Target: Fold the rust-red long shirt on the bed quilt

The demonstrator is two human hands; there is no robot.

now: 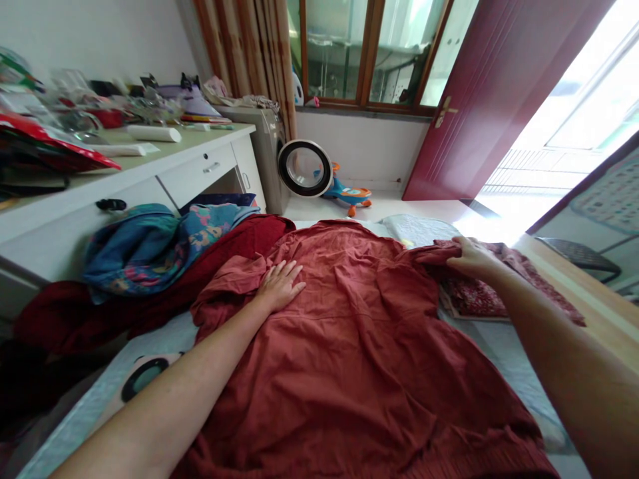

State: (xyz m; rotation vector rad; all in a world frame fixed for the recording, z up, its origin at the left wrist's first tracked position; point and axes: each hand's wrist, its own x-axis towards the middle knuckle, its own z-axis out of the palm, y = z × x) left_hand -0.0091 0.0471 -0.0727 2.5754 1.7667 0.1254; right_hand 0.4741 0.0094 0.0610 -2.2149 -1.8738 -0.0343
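A rust-red jacket lies spread over a pale cloth-covered surface, its gathered hem toward me. My left hand rests flat on its upper left part, fingers stretched out. Off to the right, my right hand has its fingers closed on the end of the jacket's right sleeve. Below that sleeve is a folded red patterned cloth. My right fingertips are partly hidden by the hand itself.
Blue floral cloth and dark red cloth are heaped at the left. A cluttered desk stands behind them. A washing machine has its round door open. Beyond are a toy and an open red door.
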